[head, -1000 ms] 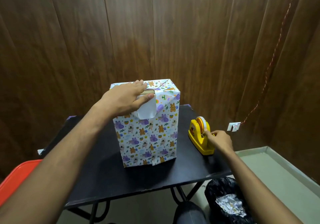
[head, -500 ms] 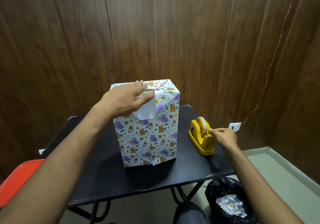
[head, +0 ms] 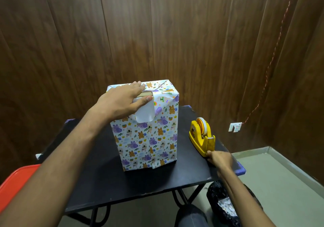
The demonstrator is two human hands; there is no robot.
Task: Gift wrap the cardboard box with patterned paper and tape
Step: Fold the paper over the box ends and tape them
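The cardboard box (head: 147, 127) stands upright near the middle of the black table (head: 98, 179), clad in patterned paper (head: 157, 139) on all visible sides. At the top near edge the closure is incomplete: a small patch of bare cardboard shows, and a white-backed flap (head: 144, 112) hangs down over the front face, not yet fixed.

The left hand (head: 121, 102) lies over the top near-left corner, fingers extended flat on the folded paper and thumb pressing the flap's upper edge against the box. It holds by pressure, not by a closed grip.

The right hand (head: 220, 159) has moved. A second ago it was at the roll of the yellow tape dispenser (head: 202, 137); half a second ago at the cutter end; now it is drawn back toward the near right edge of the table, just touching the dispenser's near end. Its fingers appear bunched together as if pinching, but motion blur prevents confirmation, and no strip of tape can be made out.

Judgement: a length of tape is probably being pulled off for the top flap. The box itself has not shifted.

Beyond the table: a red seat (head: 15, 184) at near left, a black bag (head: 226, 205) on the floor at near right, wood panelling behind.
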